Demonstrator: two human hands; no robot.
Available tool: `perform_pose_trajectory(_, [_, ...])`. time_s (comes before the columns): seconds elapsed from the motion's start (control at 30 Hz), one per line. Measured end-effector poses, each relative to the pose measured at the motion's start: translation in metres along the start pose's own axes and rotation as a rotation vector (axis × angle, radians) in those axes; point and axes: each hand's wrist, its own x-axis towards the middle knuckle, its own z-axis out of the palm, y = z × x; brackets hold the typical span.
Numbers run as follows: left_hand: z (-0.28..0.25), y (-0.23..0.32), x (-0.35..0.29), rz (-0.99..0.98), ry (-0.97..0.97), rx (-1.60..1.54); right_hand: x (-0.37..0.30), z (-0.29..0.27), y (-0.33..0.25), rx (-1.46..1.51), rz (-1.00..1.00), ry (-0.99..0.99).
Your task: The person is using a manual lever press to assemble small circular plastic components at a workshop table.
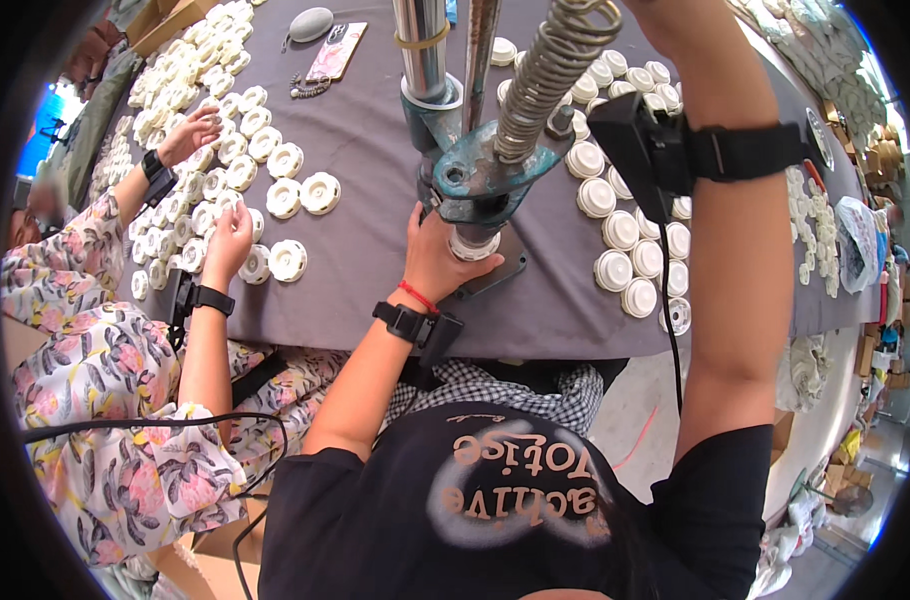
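Observation:
My left hand (443, 252) is closed around a white round plastic part (474, 246) at the foot of a hand press. The teal press head (490, 180) comes down right over this part and hides much of it. A coil spring (560, 75) and a steel column (421, 50) rise from the press. My right forearm (730, 90) reaches up past the press, and its hand lies beyond the top edge. To the right of the press stand several white round capped parts (613, 270) in rows.
Left of the press, white wheel-like parts (287, 260) spread over the grey cloth (365, 270). A co-worker's hands (230, 240) are among them. A phone (337, 52) and a grey oval device (310, 24) lie farther back. A black cable (668, 330) hangs beside my right arm.

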Motion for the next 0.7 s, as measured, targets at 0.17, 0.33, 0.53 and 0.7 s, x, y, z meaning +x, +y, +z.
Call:
perform_pose_trajectory(0.17, [0.001,-0.016,0.017,0.087,-0.129,-0.042,-0.072,-0.011,-0.024,0.277,0.199,0.139])
perform_pose_trajectory(0.33, [-0.008,-0.023,0.005,0.020,-0.122,-0.022,-0.170,-0.021,-0.026,0.491,0.722,-0.377])
perform_pose_trajectory(0.53, [0.009,-0.017,0.020,0.089,-0.155,0.065,-0.281,0.168,0.125,-0.448,0.552,0.108])
perform_pose_trajectory(0.7, [0.015,-0.040,0.017,0.046,-0.018,-0.099,-0.264,0.171,0.113,-0.311,0.492,0.273])
